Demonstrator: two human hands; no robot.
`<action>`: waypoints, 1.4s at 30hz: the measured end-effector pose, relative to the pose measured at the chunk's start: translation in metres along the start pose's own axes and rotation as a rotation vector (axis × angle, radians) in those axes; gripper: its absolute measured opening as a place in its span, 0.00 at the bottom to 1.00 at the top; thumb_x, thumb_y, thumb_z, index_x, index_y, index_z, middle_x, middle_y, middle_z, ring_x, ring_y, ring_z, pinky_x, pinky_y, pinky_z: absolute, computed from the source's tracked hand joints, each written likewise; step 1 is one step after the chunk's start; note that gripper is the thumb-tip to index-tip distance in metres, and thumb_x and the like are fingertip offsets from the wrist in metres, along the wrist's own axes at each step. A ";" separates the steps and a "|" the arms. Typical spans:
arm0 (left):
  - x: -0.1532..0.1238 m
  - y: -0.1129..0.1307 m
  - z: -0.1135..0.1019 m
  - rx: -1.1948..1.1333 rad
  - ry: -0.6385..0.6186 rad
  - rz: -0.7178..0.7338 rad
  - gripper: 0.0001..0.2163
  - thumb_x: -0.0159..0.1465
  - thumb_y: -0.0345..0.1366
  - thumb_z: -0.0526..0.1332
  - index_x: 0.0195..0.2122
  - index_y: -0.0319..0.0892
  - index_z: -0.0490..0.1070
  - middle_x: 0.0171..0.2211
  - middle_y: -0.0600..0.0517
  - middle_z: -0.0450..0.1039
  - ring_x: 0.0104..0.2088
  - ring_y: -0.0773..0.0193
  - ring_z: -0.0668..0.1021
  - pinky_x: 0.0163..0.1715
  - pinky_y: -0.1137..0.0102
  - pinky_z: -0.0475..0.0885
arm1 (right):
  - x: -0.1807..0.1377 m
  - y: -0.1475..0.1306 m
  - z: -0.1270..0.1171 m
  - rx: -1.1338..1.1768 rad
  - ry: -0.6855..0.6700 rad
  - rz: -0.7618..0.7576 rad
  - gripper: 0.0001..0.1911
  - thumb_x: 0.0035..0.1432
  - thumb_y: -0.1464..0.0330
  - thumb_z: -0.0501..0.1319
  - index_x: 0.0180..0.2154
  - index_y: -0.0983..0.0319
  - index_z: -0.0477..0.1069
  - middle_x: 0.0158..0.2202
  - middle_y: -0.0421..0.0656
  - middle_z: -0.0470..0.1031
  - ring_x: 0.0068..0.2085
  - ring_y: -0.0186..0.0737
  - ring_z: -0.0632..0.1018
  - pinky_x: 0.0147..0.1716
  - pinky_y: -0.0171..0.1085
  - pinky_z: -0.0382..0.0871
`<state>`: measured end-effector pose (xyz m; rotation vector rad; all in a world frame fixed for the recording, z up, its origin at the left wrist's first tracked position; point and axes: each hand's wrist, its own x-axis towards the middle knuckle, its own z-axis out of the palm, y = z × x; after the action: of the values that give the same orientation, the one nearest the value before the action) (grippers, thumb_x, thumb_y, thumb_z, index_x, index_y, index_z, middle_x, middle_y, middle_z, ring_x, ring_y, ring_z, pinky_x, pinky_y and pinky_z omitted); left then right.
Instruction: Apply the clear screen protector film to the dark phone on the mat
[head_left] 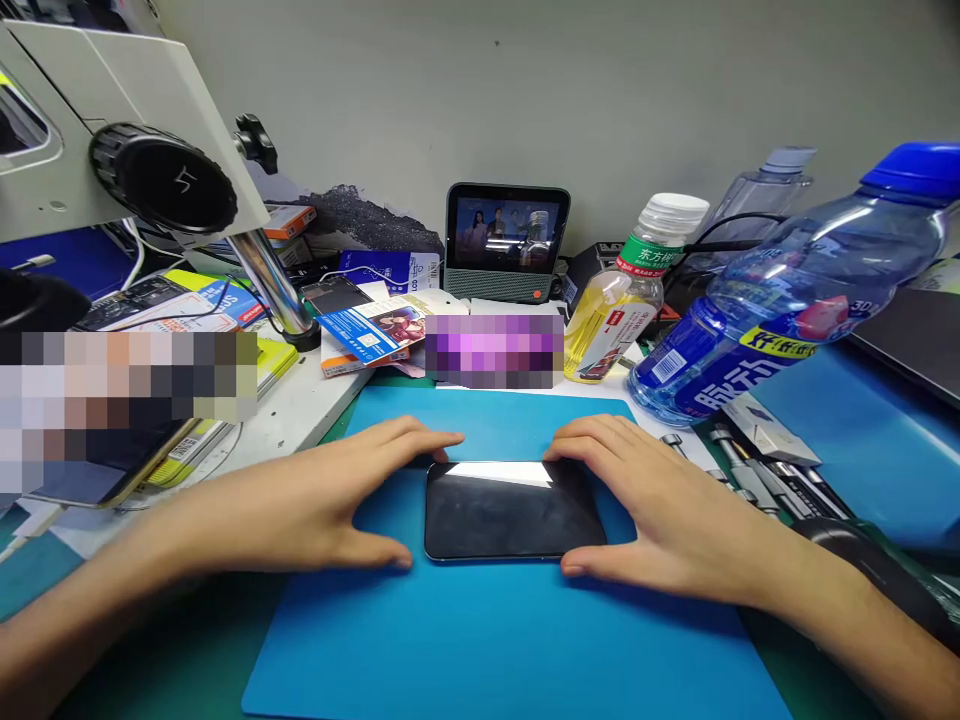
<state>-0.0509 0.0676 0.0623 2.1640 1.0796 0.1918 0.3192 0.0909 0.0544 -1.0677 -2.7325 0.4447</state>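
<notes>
A black phone [514, 510] lies flat, screen up and dark, in the middle of a blue mat [495, 630]. My left hand [330, 500] rests on the mat at the phone's left end, forefinger on the far left corner and thumb at the near left corner. My right hand [660, 510] mirrors it at the phone's right end, fingers on the far right corner and thumb at the near right corner. Both hands clasp the phone between finger and thumb.
A microscope arm and post [274, 285] rise at the left over boxes and cards. Behind the mat stand a small screen device [506, 240], a yellow-liquid bottle [622, 300] and a tilted blue water bottle [795, 290]. Metal tools [757, 470] lie right.
</notes>
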 end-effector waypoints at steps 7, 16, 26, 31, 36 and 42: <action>0.015 -0.013 -0.001 -0.166 0.124 -0.052 0.12 0.78 0.48 0.65 0.55 0.50 0.81 0.48 0.53 0.83 0.46 0.56 0.83 0.46 0.66 0.78 | 0.001 0.002 0.000 0.013 -0.003 0.004 0.39 0.60 0.39 0.74 0.60 0.58 0.76 0.59 0.56 0.81 0.58 0.67 0.82 0.54 0.62 0.79; 0.014 -0.016 0.008 -0.149 0.096 -0.048 0.17 0.74 0.51 0.70 0.60 0.53 0.80 0.57 0.51 0.82 0.54 0.53 0.81 0.54 0.65 0.77 | 0.001 0.002 -0.001 0.026 0.000 0.016 0.37 0.59 0.41 0.75 0.58 0.57 0.77 0.58 0.55 0.81 0.57 0.67 0.83 0.53 0.61 0.80; 0.013 -0.011 0.009 -0.103 0.106 -0.041 0.15 0.77 0.52 0.67 0.58 0.54 0.80 0.54 0.52 0.81 0.52 0.54 0.81 0.51 0.66 0.76 | 0.004 0.000 -0.005 0.057 -0.022 0.065 0.40 0.58 0.39 0.75 0.60 0.58 0.78 0.59 0.55 0.82 0.58 0.68 0.82 0.53 0.62 0.81; 0.014 -0.011 0.009 -0.093 0.104 -0.043 0.15 0.77 0.53 0.67 0.58 0.53 0.80 0.55 0.51 0.81 0.53 0.53 0.81 0.52 0.65 0.77 | 0.002 0.000 -0.005 0.047 -0.005 0.053 0.39 0.57 0.38 0.75 0.59 0.56 0.78 0.59 0.54 0.82 0.57 0.67 0.83 0.52 0.61 0.81; 0.013 -0.009 0.009 -0.096 0.102 -0.041 0.14 0.77 0.52 0.67 0.58 0.54 0.80 0.55 0.53 0.81 0.53 0.54 0.81 0.52 0.66 0.77 | 0.002 0.001 -0.005 0.033 -0.017 0.044 0.41 0.57 0.37 0.75 0.60 0.57 0.77 0.59 0.55 0.81 0.57 0.68 0.83 0.51 0.60 0.81; 0.014 -0.008 0.009 -0.098 0.095 -0.054 0.12 0.78 0.51 0.66 0.58 0.55 0.79 0.55 0.54 0.80 0.54 0.55 0.81 0.52 0.66 0.75 | 0.002 0.002 -0.003 0.022 -0.023 0.021 0.42 0.59 0.36 0.73 0.60 0.59 0.76 0.59 0.56 0.81 0.58 0.68 0.82 0.51 0.61 0.81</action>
<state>-0.0437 0.0764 0.0481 2.0540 1.1559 0.3185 0.3199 0.0948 0.0565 -1.0940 -2.7321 0.4924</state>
